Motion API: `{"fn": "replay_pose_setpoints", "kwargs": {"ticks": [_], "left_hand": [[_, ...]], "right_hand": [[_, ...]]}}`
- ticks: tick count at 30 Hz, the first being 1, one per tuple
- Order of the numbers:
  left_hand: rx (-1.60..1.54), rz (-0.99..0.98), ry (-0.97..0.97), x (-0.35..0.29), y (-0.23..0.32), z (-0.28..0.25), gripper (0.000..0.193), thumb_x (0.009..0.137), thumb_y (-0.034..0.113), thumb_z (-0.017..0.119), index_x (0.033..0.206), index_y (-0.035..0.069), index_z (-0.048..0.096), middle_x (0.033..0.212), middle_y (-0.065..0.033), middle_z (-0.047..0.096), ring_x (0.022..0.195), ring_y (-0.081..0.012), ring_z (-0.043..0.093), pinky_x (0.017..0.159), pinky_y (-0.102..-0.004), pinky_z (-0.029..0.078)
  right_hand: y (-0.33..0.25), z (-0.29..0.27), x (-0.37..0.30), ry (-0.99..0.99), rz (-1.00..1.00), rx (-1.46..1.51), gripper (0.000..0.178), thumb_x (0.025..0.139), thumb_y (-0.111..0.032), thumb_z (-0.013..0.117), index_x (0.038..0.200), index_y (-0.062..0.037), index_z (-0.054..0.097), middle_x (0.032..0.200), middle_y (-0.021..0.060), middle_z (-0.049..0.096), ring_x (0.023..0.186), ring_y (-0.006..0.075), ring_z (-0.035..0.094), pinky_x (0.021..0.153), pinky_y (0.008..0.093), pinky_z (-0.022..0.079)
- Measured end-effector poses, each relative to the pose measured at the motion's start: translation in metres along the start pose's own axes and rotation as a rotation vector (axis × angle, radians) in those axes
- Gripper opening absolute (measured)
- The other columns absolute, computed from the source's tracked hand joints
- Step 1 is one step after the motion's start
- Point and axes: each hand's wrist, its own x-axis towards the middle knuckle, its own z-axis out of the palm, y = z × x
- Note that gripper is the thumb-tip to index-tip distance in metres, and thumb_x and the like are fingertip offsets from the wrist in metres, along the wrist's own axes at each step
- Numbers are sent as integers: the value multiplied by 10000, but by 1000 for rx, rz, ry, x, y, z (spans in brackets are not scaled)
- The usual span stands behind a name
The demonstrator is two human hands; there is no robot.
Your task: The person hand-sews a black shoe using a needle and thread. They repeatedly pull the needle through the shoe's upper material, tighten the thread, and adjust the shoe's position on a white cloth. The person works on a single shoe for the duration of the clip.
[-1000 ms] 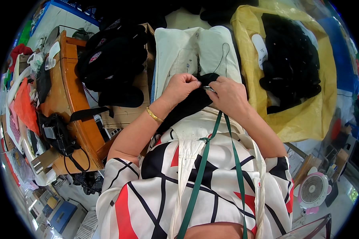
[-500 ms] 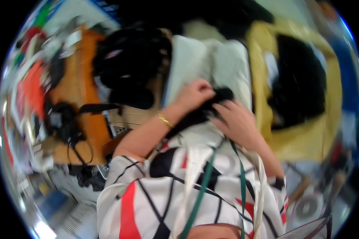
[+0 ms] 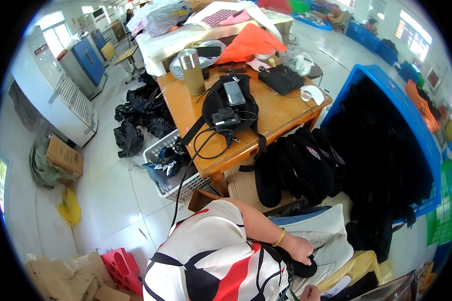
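Observation:
My left hand, below a gold bracelet, is closed on a black sock-like fabric piece. The rounded end of the piece shows under the fingers. Close to the lower edge, my right hand is mostly cut off, with its fingers curled; what they hold, if anything, is hidden. Both hands are over a whitish cloth-covered surface in front of me. Just beyond it lies a heap of similar black pieces, some with small pink marks.
A wooden table bears a metal flask, a black bag, a phone and a cable. Right of it stands a large blue crate full of black fabric. A white basket and black plastic bags are on the floor.
My view has swung to the left, so the hands now appear at the lower right. The left hand has closed on the black piece, and the right hand is largely out of sight.

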Motion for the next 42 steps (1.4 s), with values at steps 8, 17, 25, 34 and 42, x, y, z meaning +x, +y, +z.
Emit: {"fn": "replay_pose_setpoints", "kwargs": {"ticks": [8, 17, 25, 34, 42], "left_hand": [[-125, 208, -146, 17, -17, 27, 413, 692, 369, 728, 691, -36, 647, 654, -234, 619, 592, -374, 596, 571, -465, 460], [14, 252, 191, 1, 5, -65, 190, 692, 96, 707, 876, 81, 667, 861, -151, 647, 843, -363, 630, 724, -456, 511], [-187, 134, 27, 8, -17, -43, 174, 698, 38, 681, 864, 12, 633, 837, -149, 620, 763, -308, 593, 691, -374, 475], [-352, -260, 68, 8, -8, -43, 361, 872, 273, 749, 722, -9, 583, 638, -8, 513, 651, -55, 454, 592, -237, 400], [-861, -219, 39, 10, -6, -35, 251, 816, 93, 790, 706, 46, 569, 703, 68, 510, 656, -42, 411, 590, -215, 370]], "right_hand": [[104, -29, -19, 360, 688, 2016, 262, 991, -253, 488, 962, -57, 659, 835, 100, 662, 716, 219, 625, 637, 330, 523], [192, -94, -166, 1611, 719, 1503, 170, 992, -84, 496, 1042, 42, 598, 768, 74, 569, 680, 223, 593, 909, 376, 553], [26, -26, -16, 853, 928, 955, 229, 992, -160, 560, 1149, -7, 625, 932, 56, 621, 809, 134, 637, 799, 288, 532], [-33, 28, 95, 201, 670, 719, 363, 1005, -354, 541, 958, -7, 639, 758, -5, 564, 692, 93, 521, 657, 254, 455], [-24, 32, 90, 127, 790, 1246, 446, 1018, -424, 493, 967, -9, 649, 806, -1, 611, 693, 84, 564, 630, 247, 484]]}}
